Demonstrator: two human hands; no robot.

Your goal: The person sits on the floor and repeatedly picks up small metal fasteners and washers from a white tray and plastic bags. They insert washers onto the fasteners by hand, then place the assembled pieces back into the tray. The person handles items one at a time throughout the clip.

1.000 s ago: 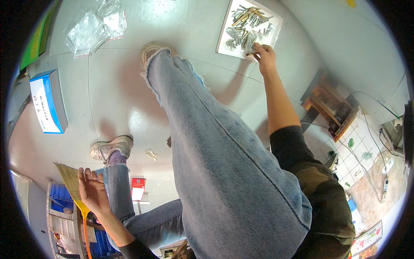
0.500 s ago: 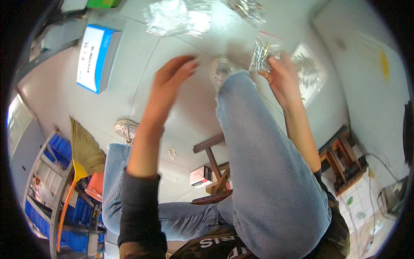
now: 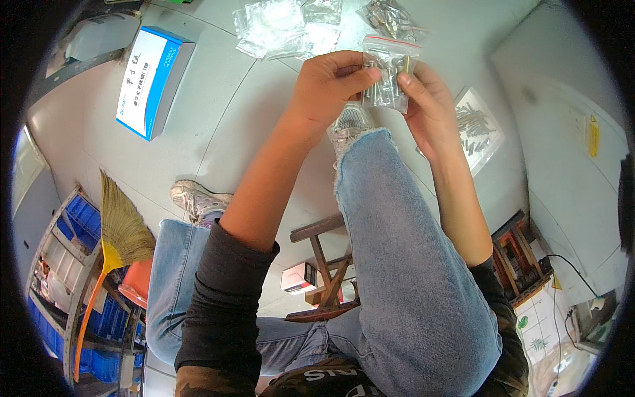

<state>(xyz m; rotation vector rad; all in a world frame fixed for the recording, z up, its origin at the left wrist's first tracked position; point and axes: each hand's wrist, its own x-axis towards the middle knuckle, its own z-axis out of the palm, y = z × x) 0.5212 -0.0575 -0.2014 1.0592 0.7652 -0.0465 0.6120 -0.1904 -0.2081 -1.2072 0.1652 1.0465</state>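
Both hands hold up a small clear zip bag (image 3: pixel 387 73) with metal screws inside, above my right knee in blue jeans. My left hand (image 3: pixel 327 86) pinches the bag's left side with thumb and fingers. My right hand (image 3: pixel 426 106) grips its right edge. On the grey floor beyond lie several more clear bags (image 3: pixel 284 26) and another bag of dark screws (image 3: pixel 390 14). A white sheet with loose screws (image 3: pixel 477 126) lies to the right of my right hand.
A blue and white box (image 3: pixel 152 79) lies on the floor at upper left. A straw broom with an orange handle (image 3: pixel 109 245) leans at left by blue bins (image 3: pixel 66 264). A small wooden stool (image 3: pixel 327 271) stands under my legs, another wooden stool (image 3: pixel 522 258) at right.
My right hand lifted the screw bag from the sheet on the floor. My left hand came up from beside the stool and took hold of the bag's other side.
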